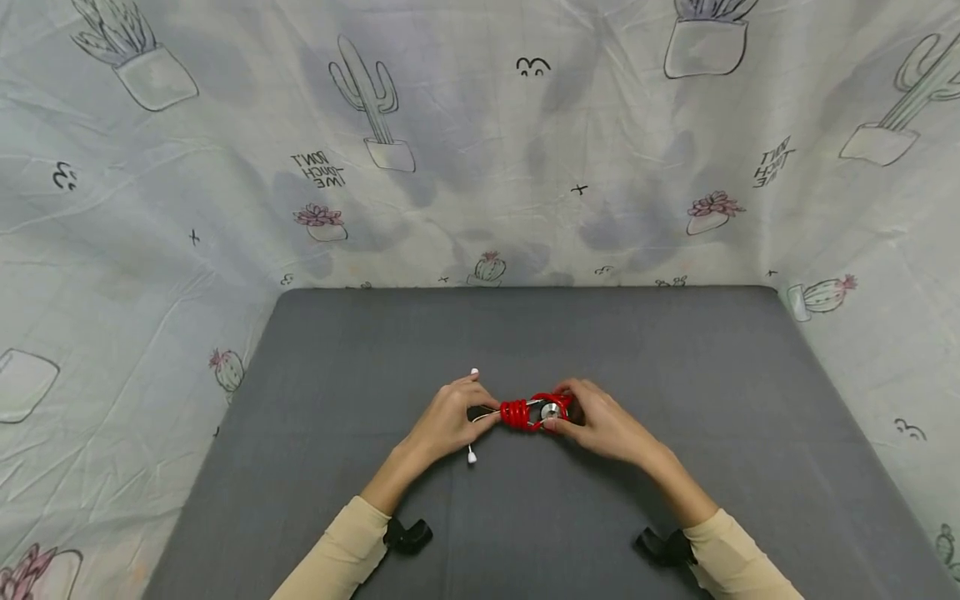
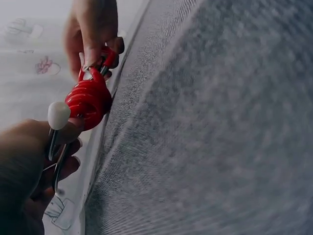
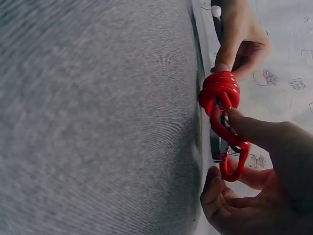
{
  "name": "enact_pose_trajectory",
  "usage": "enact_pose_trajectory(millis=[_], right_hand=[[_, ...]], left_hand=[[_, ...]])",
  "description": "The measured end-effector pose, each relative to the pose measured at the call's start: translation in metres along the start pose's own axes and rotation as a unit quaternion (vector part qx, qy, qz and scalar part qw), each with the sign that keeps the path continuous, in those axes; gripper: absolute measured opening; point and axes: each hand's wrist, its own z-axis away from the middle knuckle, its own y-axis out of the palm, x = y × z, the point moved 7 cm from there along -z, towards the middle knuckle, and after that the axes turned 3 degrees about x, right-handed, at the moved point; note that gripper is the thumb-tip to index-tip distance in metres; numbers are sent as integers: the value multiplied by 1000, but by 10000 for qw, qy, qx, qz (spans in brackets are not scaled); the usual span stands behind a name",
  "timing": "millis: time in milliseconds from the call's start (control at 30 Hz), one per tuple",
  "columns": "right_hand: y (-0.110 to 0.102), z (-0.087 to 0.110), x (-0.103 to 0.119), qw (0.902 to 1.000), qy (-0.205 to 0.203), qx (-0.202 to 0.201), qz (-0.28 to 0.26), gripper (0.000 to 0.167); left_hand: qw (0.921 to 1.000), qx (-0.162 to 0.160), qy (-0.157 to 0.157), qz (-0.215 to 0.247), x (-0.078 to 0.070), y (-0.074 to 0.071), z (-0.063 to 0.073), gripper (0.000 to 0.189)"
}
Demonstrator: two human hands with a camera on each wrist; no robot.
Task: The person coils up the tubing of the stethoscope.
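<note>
A stethoscope with red tubing [image 1: 516,414] wound into a tight bundle is between the two hands over the table. My left hand [image 1: 450,417] pinches its left end, where the metal ear tubes come out of the coils. One white ear tip [image 1: 472,458] sticks out toward me, and another shows at the far side of that hand. Thumb and fingers of my right hand [image 1: 603,425] grip the right end around the round silver chest piece [image 1: 551,411]. In the right wrist view a loop of red tubing [image 3: 234,171] hangs out between the right thumb and fingers.
The grey table top [image 1: 525,333] spreads under both hands. A pale cloth [image 1: 480,125] printed with cacti and potted plants rises behind it and along both sides. Black wrist mounts [image 1: 408,537] sit at the cuffs of the cream sleeves [image 1: 337,550].
</note>
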Motion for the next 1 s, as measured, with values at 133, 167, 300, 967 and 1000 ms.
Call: enact_pose_trajectory(millis=[133, 167, 300, 967, 1000], right_hand=[[1, 1, -1, 10000, 35, 2, 75, 52], [1, 1, -2, 10000, 63, 11, 72, 53], [2, 0, -2, 9998, 178, 64, 59, 51], [7, 0, -2, 9993, 225, 53, 289, 50], [7, 0, -2, 9993, 237, 64, 291, 50]], left_hand=[[9999, 41, -118, -81, -1, 2, 1, 6], [9997, 83, -155, -142, -2, 2, 0, 7], [9978, 331, -405, -410, -5, 2, -2, 8], [9858, 1058, -1146, -614, -13, -2, -1, 29], [9863, 1035, -1142, -579, -13, -2, -1, 30]])
